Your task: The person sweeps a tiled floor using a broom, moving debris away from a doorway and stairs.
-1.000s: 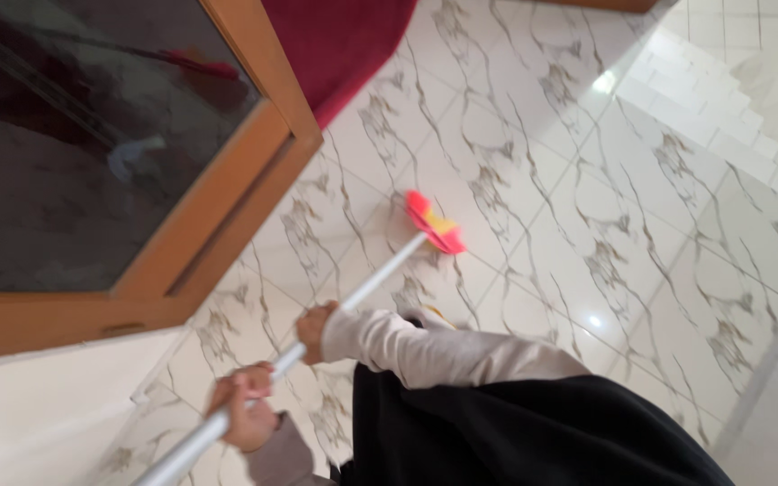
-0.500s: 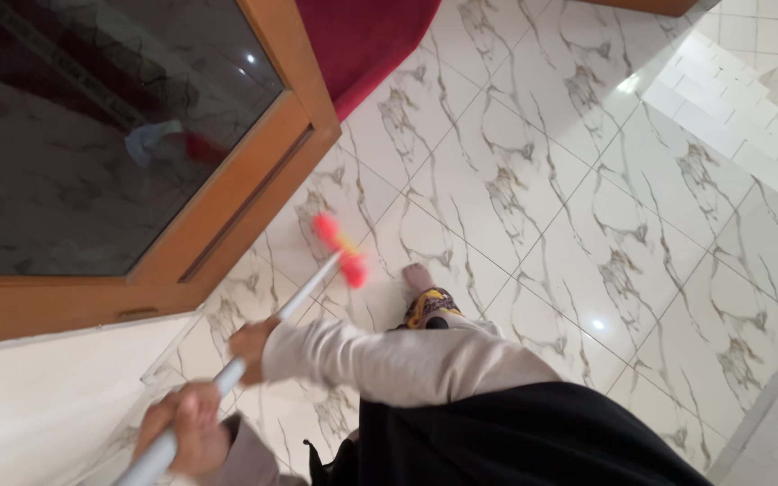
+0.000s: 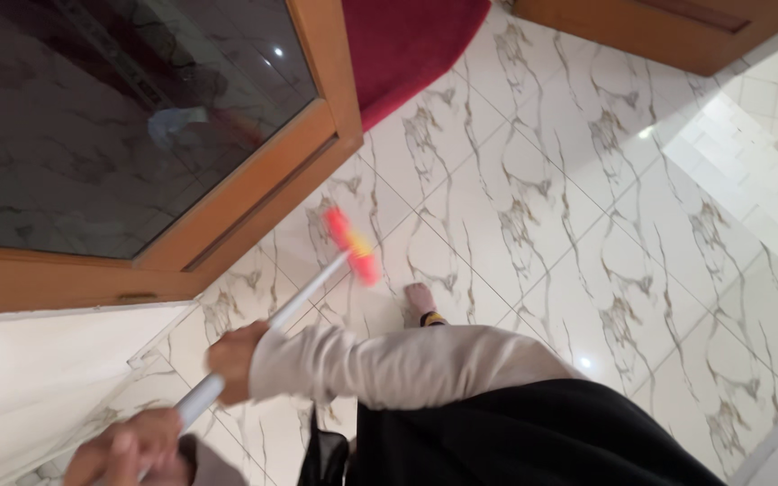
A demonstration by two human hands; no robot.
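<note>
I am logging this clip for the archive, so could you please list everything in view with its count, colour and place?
mop: one, white pole with a blurred red and yellow head, slanting from lower left to the middle of the floor
floor: white marble-look tiles with brown veins, across the middle and right
glass door: one, dark pane in a brown wooden frame, upper left
rug: one, dark red, top centre
wooden panel: one, brown, top right
wall: white, lower left
foot: one, pale, beside the mop head
right hand: gripping the pole midway
left hand: gripping the pole's upper end, bottom left
</note>
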